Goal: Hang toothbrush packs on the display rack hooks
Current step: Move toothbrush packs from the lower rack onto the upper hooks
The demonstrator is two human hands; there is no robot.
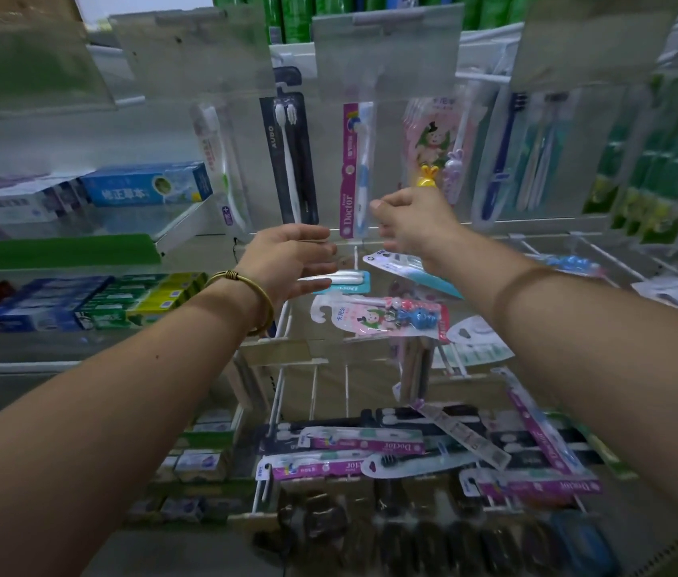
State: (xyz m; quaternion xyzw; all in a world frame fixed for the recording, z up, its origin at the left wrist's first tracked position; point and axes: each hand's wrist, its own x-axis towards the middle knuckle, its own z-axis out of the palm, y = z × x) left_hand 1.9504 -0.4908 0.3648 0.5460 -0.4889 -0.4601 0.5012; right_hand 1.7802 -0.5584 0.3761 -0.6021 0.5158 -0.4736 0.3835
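Observation:
My left hand [287,260] reaches forward with its fingers stretched out, the tips at a light blue toothbrush pack [345,281] that lies flat on the lower hooks. My right hand [412,222] has its fingers curled, the thumb right beside the edge of a pink Doctor toothbrush pack [354,168] hanging on the upper row. Whether it pinches that pack I cannot tell. A teal pack [433,279] lies tilted just below my right wrist. A pink children's pack [378,320] rests across the hooks underneath. Several more packs [370,451] lie piled on the bottom rack.
A black AUBO pack [289,160], a cartoon children's pack [433,143] and blue and green packs [516,160] hang on the upper row behind clear price flaps [387,47]. Toothpaste boxes [145,185] fill the shelves at left. White wire hooks [603,251] jut out at right.

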